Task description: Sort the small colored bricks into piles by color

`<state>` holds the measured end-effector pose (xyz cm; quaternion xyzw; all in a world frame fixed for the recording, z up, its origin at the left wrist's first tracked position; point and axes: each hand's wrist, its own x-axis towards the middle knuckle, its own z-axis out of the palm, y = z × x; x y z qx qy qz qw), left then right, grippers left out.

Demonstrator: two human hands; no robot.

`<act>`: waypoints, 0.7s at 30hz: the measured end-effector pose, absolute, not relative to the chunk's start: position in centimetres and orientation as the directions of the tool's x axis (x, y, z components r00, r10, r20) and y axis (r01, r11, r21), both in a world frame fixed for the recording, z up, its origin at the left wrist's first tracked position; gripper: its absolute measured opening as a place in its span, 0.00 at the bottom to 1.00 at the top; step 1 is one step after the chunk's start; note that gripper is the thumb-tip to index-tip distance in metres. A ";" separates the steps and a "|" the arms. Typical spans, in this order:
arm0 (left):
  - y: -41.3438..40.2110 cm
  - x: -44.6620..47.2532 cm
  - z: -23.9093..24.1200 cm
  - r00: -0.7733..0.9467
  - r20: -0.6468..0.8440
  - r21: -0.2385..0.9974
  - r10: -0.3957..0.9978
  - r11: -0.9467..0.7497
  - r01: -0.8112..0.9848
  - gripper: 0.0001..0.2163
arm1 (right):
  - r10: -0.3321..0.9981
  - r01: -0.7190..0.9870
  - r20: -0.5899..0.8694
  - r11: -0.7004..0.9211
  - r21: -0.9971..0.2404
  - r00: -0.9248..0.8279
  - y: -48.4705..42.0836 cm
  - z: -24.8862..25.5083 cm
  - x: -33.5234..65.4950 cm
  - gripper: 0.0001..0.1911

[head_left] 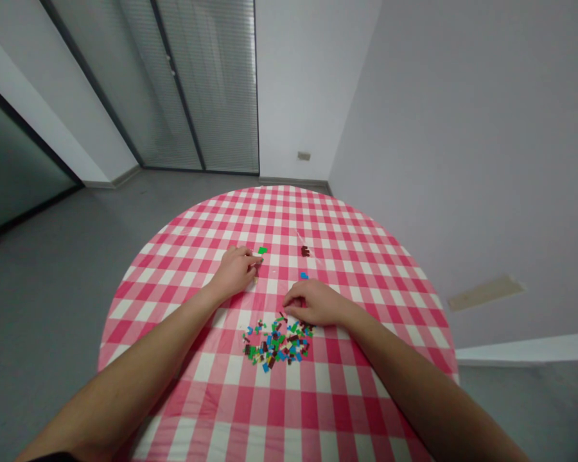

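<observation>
Small coloured building bricks in blue, green, brown and cream lie in a loose heap on the checked tablecloth. At the heap's far edge is my right hand, fingers curled and fingertips close together beside a brown brick; what they hold, if anything, is too small to name. My left hand rests farther out, fingers bent together, its fingertips just below a green brick piece. Anything pinched there cannot be made out. A blue brick piece lies beyond my right hand, and a brown brick cluster farther back.
The round table wears a red and white checked cloth. Behind it stand a glass partition with blinds and a white wall with a socket. A grey wall rises at the right, and grey floor shows at the left.
</observation>
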<state>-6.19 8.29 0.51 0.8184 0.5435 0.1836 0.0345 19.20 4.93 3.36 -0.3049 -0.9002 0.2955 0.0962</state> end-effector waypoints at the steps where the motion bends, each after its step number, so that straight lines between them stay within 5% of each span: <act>1: 8.3 -6.2 0.5 0.341 0.264 0.255 0.902 -0.406 0.877 0.16 | 0.604 0.491 -0.006 0.642 -0.589 -0.797 4.9 3.4 19.2 0.10; 21: 8.1 -5.9 0.6 0.340 0.261 0.304 0.903 -0.412 0.859 0.16 | 0.605 0.495 -0.007 0.644 -0.583 -0.796 5.0 3.3 19.2 0.10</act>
